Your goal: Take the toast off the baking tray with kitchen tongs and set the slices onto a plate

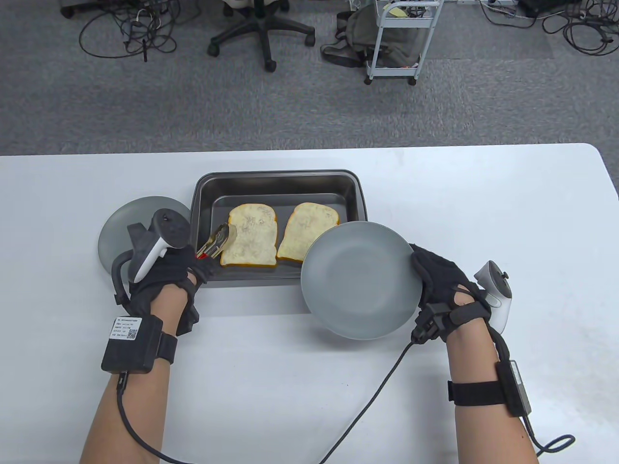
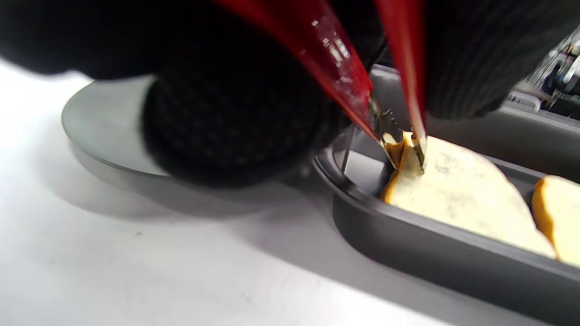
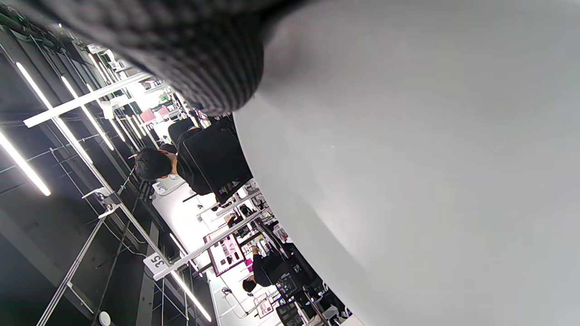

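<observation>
Red-handled tongs (image 1: 216, 240), tips toward toast (image 1: 251, 235)

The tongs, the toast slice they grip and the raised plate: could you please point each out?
tongs (image 1: 218, 240), table view, metal tips.
left toast slice (image 1: 254, 237), table view, its middle.
raised plate (image 1: 360, 280), table view, bare centre.

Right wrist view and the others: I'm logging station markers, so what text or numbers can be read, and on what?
"35": white tag on a ceiling beam, right wrist view.
White label on the left wrist box: print and codes too small to read.
Nothing else legible.
</observation>
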{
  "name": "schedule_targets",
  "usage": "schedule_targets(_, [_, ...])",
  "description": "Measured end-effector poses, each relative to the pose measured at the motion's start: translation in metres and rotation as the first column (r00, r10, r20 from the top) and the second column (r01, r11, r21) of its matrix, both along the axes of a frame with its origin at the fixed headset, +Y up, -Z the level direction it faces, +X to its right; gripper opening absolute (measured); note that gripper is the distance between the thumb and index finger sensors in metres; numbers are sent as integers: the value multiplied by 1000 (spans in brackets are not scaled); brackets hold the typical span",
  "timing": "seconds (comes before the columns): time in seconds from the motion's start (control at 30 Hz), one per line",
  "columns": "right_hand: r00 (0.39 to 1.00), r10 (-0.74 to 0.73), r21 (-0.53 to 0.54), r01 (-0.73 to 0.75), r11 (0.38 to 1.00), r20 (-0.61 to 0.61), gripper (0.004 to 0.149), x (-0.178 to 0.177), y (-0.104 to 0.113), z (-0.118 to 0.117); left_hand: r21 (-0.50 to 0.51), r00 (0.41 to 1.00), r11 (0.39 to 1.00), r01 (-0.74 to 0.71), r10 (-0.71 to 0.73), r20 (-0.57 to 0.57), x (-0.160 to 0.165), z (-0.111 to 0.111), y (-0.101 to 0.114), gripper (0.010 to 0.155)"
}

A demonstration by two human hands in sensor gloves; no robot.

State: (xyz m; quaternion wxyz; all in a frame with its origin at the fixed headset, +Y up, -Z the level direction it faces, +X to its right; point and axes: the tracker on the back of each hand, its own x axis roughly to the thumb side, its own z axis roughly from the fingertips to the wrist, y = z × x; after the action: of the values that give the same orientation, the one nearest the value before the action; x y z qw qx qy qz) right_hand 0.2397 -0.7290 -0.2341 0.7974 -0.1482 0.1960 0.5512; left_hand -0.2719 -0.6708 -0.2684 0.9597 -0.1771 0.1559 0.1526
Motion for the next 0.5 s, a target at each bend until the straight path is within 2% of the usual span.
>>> schedule_targets(0.23, [1000,-5,-9,5,1000,7,53,2,-2,0,36,965,968,-250,252,-68,-26,12,-7,62])
schedule_targets(0.5, [1000,-7,-13,7,1000,12,54,3,-2,1,108,875,876,-471,479,-68,-38,21,1,62])
